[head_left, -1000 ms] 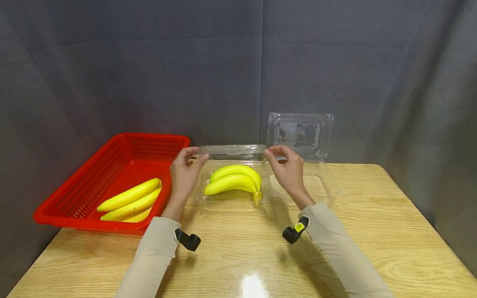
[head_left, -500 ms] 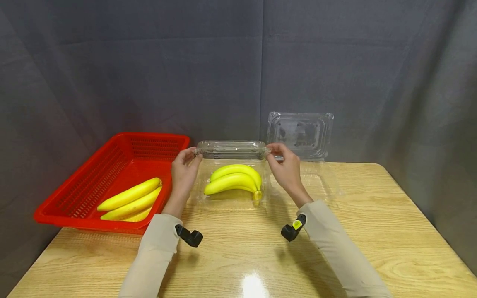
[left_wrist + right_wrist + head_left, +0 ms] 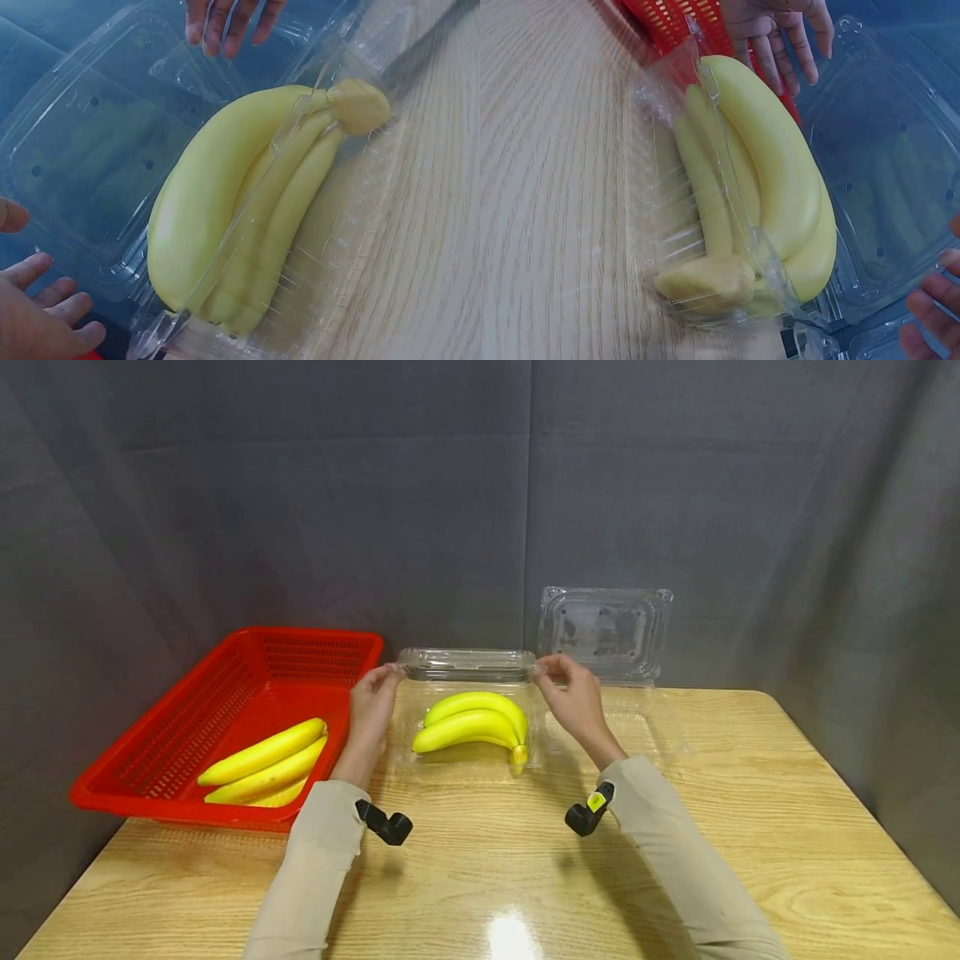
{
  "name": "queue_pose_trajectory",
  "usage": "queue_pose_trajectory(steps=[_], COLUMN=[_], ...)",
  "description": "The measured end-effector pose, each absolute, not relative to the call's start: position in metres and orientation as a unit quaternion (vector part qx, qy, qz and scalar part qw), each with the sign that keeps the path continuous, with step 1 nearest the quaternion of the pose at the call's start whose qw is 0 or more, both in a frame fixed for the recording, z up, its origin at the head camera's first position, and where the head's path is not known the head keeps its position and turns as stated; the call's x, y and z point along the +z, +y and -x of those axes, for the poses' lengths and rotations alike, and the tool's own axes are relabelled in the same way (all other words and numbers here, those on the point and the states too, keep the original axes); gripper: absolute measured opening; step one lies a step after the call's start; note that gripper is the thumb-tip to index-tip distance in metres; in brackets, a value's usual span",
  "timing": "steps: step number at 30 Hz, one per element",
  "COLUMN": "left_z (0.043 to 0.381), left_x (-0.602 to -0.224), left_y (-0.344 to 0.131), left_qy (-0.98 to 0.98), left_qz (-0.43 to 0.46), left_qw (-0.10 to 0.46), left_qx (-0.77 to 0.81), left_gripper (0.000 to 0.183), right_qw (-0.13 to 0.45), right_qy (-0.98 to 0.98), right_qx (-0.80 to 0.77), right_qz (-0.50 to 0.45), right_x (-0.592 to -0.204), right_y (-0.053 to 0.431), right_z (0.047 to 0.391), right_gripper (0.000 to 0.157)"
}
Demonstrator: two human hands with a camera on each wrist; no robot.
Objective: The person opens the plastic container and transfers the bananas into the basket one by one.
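While the raised lid (image 3: 467,665) of a clear box (image 3: 459,773) is pinched at its left end by the left hand (image 3: 371,710) and at its right end by the right hand (image 3: 574,702) in the head view, its weight is probably shared between them so that the thin plastic is not twisted. A bunch of bananas (image 3: 474,727) is laid inside the box on the table (image 3: 480,877), presumably crosswise because its length is best matched that way, with the stem (image 3: 519,760) turned to the near right corner. A red basket (image 3: 180,813) holding more bananas is set beside the left arm, likely for easy reach, and a second box (image 3: 603,635), its lid standing up, is placed on the right, apparently out of the way. In the left wrist view, what is hidden from above is revealed: more than two bananas are contained in the bunch, and small holes are seen in the panel of the held lid. In the right wrist view, the stem is shown close up through the clear front wall, and the left hand's lower fingers are seen loosely extended, though whether the wall is touched by the stem cannot be told.
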State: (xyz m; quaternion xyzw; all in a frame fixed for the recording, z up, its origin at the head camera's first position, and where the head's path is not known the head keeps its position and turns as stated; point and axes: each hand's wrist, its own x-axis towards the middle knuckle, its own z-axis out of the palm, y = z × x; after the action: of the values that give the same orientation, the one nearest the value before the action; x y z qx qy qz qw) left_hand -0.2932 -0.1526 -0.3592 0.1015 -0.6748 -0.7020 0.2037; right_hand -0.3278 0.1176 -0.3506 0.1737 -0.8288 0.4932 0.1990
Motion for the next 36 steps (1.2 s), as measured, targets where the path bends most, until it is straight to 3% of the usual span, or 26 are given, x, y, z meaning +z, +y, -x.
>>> queue_pose_trajectory(steps=[9,22,30,36], left_z=[0.302,0.312,0.315,0.315], left_x=[-0.364,-0.372,-0.373,-0.374], left_y=[-0.154,-0.155,-0.152,-0.152], left_qy=[-0.659,-0.639,-0.647,-0.641], left_qz=[-0.127,-0.137,-0.145,-0.15], left_qw=[0.134,0.108,0.1,0.08], left_qx=[-0.729,-0.749,-0.742,-0.748], left_gripper=[0.037,0.04,0.042,0.04], right_qw=[0.164,0.072,0.048,0.061], right_qy=[-0.846,-0.851,-0.845,-0.848], right_qx=[0.484,0.506,0.52,0.515], right_qz=[-0.154,-0.118,-0.114,-0.108], right_x=[-0.357,-0.366,-0.371,-0.373], right_y=[0.119,0.121,0.123,0.122], right_z=[0.337,0.35,0.353,0.353], right_gripper=[0.021,0.032,0.027,0.025])
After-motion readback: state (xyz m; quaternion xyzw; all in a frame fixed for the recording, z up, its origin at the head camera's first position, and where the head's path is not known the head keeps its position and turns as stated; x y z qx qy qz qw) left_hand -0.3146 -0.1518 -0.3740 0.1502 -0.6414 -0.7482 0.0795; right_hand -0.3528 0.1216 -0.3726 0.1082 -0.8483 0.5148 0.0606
